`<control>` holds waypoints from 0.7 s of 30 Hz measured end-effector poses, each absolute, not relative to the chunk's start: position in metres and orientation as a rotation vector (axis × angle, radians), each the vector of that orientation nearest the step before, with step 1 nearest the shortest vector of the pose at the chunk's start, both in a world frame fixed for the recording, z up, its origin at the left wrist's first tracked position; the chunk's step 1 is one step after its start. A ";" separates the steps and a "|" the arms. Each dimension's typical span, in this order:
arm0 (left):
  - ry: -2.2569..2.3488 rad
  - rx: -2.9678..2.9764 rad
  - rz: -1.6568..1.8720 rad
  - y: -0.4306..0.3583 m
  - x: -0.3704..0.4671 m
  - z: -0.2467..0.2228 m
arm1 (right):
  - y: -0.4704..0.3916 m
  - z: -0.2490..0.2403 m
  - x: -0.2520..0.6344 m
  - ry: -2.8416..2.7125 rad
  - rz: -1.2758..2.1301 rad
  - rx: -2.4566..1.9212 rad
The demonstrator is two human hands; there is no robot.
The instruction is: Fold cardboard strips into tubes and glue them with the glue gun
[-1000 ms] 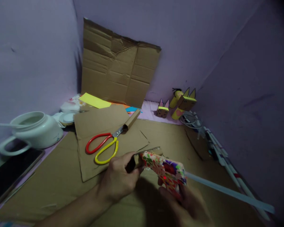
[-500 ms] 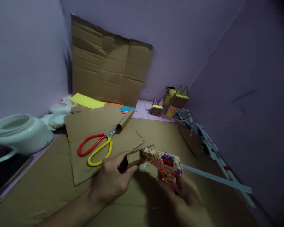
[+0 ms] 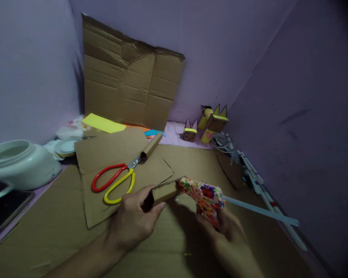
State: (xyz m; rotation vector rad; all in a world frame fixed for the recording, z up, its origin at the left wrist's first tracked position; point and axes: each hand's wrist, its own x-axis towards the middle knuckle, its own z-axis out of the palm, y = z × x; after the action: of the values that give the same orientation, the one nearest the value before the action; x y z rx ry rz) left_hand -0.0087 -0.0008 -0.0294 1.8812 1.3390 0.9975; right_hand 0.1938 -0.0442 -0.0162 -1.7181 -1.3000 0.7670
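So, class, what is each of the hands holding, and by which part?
Left hand: folded cardboard piece, by its near left end. Right hand: floral glue gun, by its handle.

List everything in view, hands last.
glue gun: one, multicoloured, centre
glue stick: one, whitish, in glue gun
tube: one, brown, centre
scissors: one, red and yellow, left
cardboard sheets: several, brown, back and underneath
papers: several, mixed, back left
figures: two, brown and yellow, back right
pot: one, white, left
phone: one, black, by pot
cable: one, grey, right
rods: several, white, right
left hand: one, bare, on tube
right hand: one, bare, on glue gun
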 end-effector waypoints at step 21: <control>1.410 1.901 0.966 -0.001 -0.005 -0.019 | -0.033 -0.020 0.209 -1.180 0.785 -1.711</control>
State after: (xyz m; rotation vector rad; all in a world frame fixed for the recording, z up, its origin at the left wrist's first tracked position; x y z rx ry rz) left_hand -0.0055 -0.0006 -0.0192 1.9009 1.4095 0.9657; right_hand 0.2087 -0.0330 -0.0195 -1.7106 -1.1800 0.7853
